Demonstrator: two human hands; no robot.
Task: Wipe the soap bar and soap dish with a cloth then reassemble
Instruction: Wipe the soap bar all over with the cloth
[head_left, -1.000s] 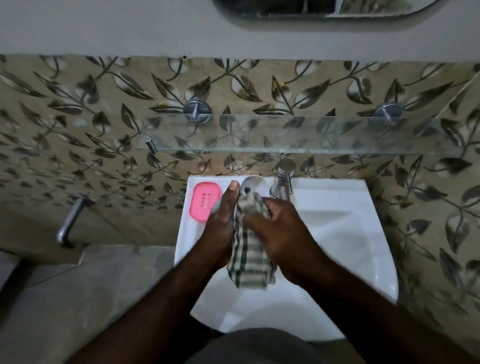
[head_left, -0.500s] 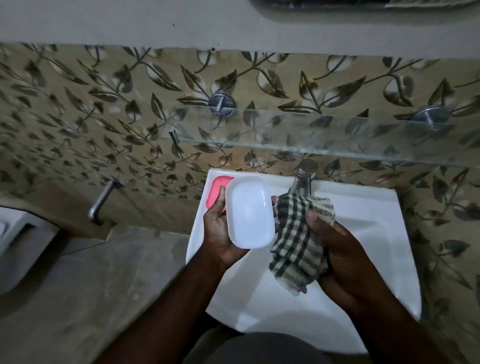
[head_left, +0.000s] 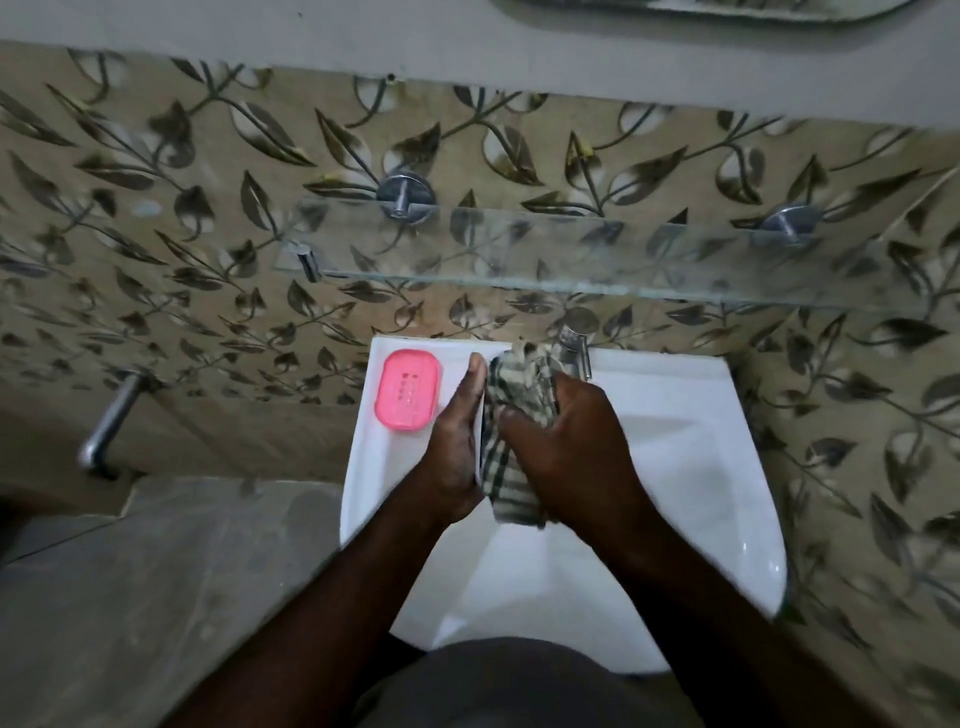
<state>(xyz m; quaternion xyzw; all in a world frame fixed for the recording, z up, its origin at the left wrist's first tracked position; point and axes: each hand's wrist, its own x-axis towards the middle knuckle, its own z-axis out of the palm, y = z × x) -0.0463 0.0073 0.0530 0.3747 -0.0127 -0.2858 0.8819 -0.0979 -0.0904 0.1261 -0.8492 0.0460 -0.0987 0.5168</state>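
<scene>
My left hand (head_left: 454, 447) holds the white soap dish part (head_left: 479, 441) upright over the sink. Only a thin white edge of it shows between my palm and the cloth. My right hand (head_left: 571, 447) grips the checked green-and-white cloth (head_left: 506, 483) and presses it against the dish. The cloth's lower end hangs below both hands. A pink perforated dish tray (head_left: 408, 389) lies flat on the sink's back left corner, just left of my left thumb and apart from it. No soap bar is visible.
The white sink (head_left: 675, 467) juts from a leaf-patterned tiled wall. A chrome tap (head_left: 574, 348) stands right behind the cloth. A glass shelf (head_left: 571, 260) hangs above the sink. A metal wall spout (head_left: 111, 415) is at the left, above the grey floor.
Half a second ago the white dish faced me with the cloth held apart to its right. The hands have since closed together, the dish is edge-on and the cloth presses against it.
</scene>
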